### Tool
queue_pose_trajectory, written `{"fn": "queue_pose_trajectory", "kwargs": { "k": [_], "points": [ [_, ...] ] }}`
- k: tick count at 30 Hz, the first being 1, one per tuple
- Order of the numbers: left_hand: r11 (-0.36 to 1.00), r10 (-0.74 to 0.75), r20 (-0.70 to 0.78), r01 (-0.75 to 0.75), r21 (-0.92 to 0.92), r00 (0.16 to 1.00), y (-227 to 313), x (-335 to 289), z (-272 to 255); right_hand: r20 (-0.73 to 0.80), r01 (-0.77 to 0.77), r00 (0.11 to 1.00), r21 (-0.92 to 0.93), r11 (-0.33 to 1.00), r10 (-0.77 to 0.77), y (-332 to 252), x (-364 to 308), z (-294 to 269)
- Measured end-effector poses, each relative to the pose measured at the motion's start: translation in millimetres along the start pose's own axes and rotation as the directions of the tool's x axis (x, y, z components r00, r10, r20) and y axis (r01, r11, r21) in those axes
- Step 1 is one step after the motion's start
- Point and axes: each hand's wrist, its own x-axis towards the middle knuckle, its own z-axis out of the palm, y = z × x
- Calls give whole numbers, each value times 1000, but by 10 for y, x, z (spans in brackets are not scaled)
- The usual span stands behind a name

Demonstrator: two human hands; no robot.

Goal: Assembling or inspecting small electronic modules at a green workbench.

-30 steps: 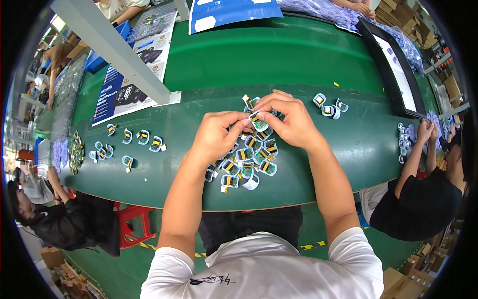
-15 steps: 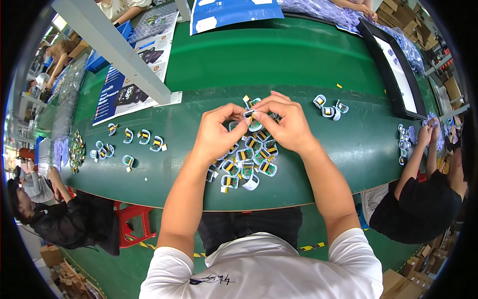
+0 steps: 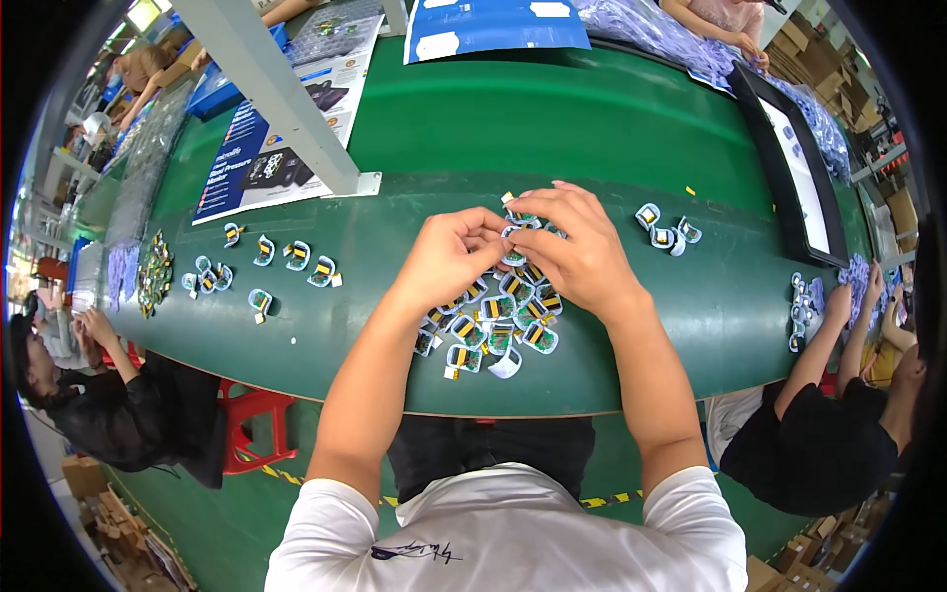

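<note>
Over the pile, my left hand [image 3: 456, 255] and my right hand [image 3: 580, 247] meet, with fingertips pinched together on one small white plastic housing [image 3: 510, 233]. My fingers hide most of that housing. Beneath and in front of them lies a heap of similar white housings [image 3: 499, 308], each with a green circuit board and a yellow-and-black part inside. One empty-looking white shell [image 3: 506, 364] rests at the heap's near edge. Just beyond my fingertips, a yellow tab [image 3: 508, 198] sticks up from another piece.
More housings lie scattered at left [image 3: 298, 256] and right [image 3: 662, 237]. A pile of circuit boards [image 3: 155, 276] sits far left. A grey metal post [image 3: 296, 118] rises from the green table [image 3: 473, 128]. A black-framed tray [image 3: 789, 163] stands at right. Co-workers sit on both sides.
The whole view has shifted slightly, moving the table things rightward in the picture. My fingers have closed in more around the held housing, covering more of it.
</note>
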Motion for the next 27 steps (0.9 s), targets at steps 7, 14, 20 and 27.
{"fn": "queue_pose_trajectory", "kwargs": {
  "k": [7,14,20,27],
  "points": [
    [999,-29,37,27,45,999,-32,33,-22,13,16,1000,20,1000,-16,21,-25,47],
    [991,-36,68,44,-124,997,53,8,-53,-48,62,997,54,997,-60,-26,15,17],
    [990,-61,12,62,-125,998,13,48,-10,-195,-269,933,179,946,302,164,-41,24],
    [983,-5,-90,-12,-182,996,-31,95,-52,-105,-426,904,-304,852,414,1299,-55,109]
  ]
}}
